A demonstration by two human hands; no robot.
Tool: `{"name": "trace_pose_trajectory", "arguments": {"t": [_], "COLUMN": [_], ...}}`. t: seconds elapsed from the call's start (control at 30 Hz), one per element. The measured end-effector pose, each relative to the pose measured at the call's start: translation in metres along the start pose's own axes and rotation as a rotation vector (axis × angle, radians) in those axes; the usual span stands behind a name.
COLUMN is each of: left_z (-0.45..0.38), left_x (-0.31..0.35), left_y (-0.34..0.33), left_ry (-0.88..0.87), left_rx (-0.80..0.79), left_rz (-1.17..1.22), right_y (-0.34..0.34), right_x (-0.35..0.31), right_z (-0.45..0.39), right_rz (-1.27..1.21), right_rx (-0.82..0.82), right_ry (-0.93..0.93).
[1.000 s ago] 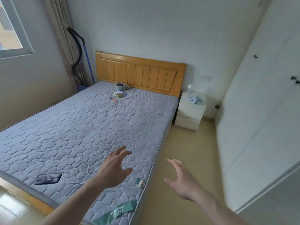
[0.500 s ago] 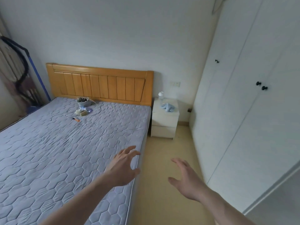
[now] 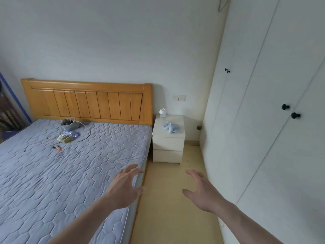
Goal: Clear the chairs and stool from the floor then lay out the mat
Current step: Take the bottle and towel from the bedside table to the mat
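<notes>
Nightstand [image 3: 168, 150] between bed [image 3: 73, 166], left, and wardrobe [image 3: 263, 120], right.

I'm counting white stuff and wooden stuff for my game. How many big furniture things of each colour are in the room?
White: 2, the nightstand and the wardrobe.
Wooden: 1, the bed's headboard.
Total: 3

A bed with a grey-blue quilted mattress [image 3: 70, 169] and a slatted wooden headboard [image 3: 91, 101] is set against the plain white back wall [image 3: 114, 41] in the left half of the frame. A white two-drawer nightstand [image 3: 168, 148] is placed just beside it, below a wall switch [image 3: 179, 97]. The right side is filled by white wardrobe doors [image 3: 274, 120] with black knobs, and a beige floor [image 3: 168, 208] is seen between wardrobe and bed.
</notes>
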State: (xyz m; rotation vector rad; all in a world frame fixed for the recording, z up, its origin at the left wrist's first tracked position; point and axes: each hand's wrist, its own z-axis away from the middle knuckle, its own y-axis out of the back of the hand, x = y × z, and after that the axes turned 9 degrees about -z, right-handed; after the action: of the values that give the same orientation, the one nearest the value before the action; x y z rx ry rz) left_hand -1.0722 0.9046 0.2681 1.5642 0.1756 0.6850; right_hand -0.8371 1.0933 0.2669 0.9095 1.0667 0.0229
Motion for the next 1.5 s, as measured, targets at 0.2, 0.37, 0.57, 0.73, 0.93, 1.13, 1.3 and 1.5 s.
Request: {"name": "trace_pose_trajectory", "arguments": {"t": [0.2,0.37,0.57,0.73,0.93,1.13,1.3,1.5], "left_z": [-0.066,-0.148,-0.26,-0.355,-0.458,-0.563,-0.663,-0.76], "left_x": [-0.03,-0.065,-0.112,-0.14,-0.131,-0.112,-0.103,-0.102], "left_y": [-0.003,0.002,0.006,0.013,0.022,0.011,-0.005,-0.019], "left_ry": [0.096,0.107,0.099,0.04,-0.046,-0.089,-0.046,0.065], "left_rx": [-0.003,0.006,-0.022,-0.08,-0.121,-0.165,-0.205,-0.224], "left_rz": [0.034,0.062,0.073,0.038,-0.005,-0.015,-0.02,-0.014], "right_y": [0.013,0.018,0.027,0.033,0.047,0.075,0.11,0.152], "right_x": [-0.007,-0.018,-0.019,-0.019,-0.01,0.018,0.05,0.092], "right_z": [-0.081,-0.167,-0.271,-0.345,-0.413,-0.503,-0.598,-0.711], "right_rz": [0.032,0.042,0.094,0.063,0.005,-0.026,-0.053,-0.044], "right_rx": [-0.071,-0.082,-0.05,-0.005,0.018,0.02,0.007,-0.08], "right_ry": [0.047,0.06,-0.012,-0.075,-0.126,-0.17,-0.179,-0.175]}}
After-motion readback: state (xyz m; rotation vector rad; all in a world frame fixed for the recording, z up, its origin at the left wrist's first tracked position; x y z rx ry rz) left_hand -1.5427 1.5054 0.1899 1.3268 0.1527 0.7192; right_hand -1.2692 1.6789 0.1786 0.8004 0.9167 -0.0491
